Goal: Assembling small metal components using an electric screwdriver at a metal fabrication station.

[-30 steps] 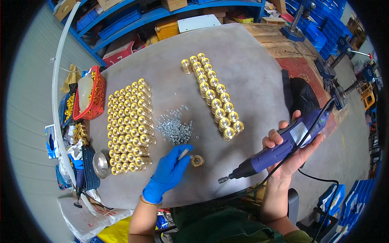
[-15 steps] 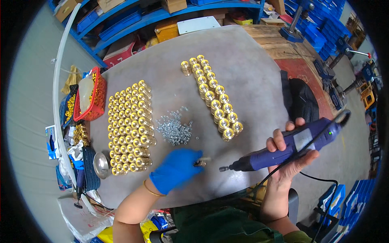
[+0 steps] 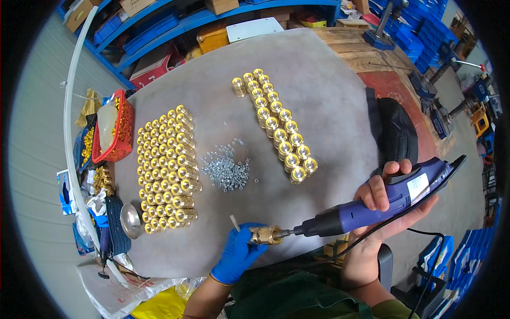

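My left hand (image 3: 234, 258), in a blue glove, grips a brass fitting (image 3: 261, 235) lying on its side just above the table's near part. From the fitting's left end sticks out a thin pale rod (image 3: 234, 221). My bare right hand (image 3: 375, 192) is wrapped round a purple electric screwdriver (image 3: 348, 216), whose bit (image 3: 287, 233) enters the open right end of the fitting. Beyond my hands lies a loose heap of small silver nuts (image 3: 228, 174). Upright brass fittings with yellow inner rims stand in a large block (image 3: 167, 170) on the left and in a double row (image 3: 279, 135) on the right.
A metal bowl (image 3: 130, 221) sits at the left table edge, and a red basket (image 3: 126, 130) of yellow parts stands behind it. The screwdriver's black cord (image 3: 348, 244) hangs across my right wrist. A black bag (image 3: 398, 127) lies on the right; blue shelving (image 3: 196, 24) runs along the back.
My left hand has moved down and now holds the fitting sideways in line with the screwdriver. The bit, apart from the fitting before, is inside its end. The screwdriver has tilted flatter.
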Tool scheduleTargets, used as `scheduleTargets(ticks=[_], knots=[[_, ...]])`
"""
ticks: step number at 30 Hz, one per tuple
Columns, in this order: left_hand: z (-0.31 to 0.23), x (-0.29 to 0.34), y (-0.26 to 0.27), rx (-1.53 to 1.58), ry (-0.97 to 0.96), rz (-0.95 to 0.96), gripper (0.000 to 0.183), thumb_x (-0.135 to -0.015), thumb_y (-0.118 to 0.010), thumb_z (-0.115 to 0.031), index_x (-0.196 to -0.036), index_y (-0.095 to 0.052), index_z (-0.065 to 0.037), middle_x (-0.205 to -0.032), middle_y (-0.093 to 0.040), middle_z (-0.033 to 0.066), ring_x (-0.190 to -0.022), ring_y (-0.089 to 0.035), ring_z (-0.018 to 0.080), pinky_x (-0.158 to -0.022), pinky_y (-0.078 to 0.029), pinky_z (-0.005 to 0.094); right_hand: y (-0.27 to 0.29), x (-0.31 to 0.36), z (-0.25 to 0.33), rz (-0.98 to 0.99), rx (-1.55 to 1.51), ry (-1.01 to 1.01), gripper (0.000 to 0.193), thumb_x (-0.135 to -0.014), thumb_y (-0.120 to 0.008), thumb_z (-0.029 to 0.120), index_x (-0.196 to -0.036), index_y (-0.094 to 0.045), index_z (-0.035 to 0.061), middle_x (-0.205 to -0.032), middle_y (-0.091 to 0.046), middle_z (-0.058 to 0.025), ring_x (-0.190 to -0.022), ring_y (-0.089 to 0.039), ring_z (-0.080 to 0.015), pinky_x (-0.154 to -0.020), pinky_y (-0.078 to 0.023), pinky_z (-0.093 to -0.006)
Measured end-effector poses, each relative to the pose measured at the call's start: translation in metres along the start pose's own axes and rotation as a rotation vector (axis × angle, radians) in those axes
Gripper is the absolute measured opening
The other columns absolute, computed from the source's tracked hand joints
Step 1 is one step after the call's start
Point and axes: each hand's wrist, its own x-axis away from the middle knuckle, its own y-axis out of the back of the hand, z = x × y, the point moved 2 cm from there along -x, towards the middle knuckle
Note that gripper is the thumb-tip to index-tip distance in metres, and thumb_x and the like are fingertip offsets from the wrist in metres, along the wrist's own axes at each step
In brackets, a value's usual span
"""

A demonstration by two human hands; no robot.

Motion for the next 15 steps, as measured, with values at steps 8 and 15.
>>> scheduleTargets(ticks=[8, 15], knots=[[0.004, 0.004, -0.007, 0.082, 0.209, -0.04, 0.022, -0.078, -0.06, -0.007, -0.098, -0.058, 0.002, -0.087, -0.06, 0.0064, -0.078, -0.057, 0.0134, -0.067, -0.048, 0.0249, -0.005, 0.001, -0.002, 0.041, 0.035, -0.039, 0.063, -0.079, -0.052, 0.057, -0.111, -0.042, 0.0041, -0.108, -0.053, -0.016, -0.055, -0.051, -0.0155, -0.05, -0.042, -0.0271], [0.008, 0.004, -0.009, 0.016, 0.086, -0.002, 0.025, -0.076, -0.064, -0.005, -0.098, -0.055, 0.001, -0.087, -0.06, 0.0123, -0.078, -0.06, 0.0202, -0.068, -0.049, 0.0284, -0.013, -0.003, -0.007, 0.087, 0.041, -0.01, 0.072, -0.077, -0.057, 0.058, -0.123, -0.036, 0.0068, -0.113, -0.052, -0.0135, -0.055, -0.049, -0.0159, -0.052, -0.042, -0.0289]])
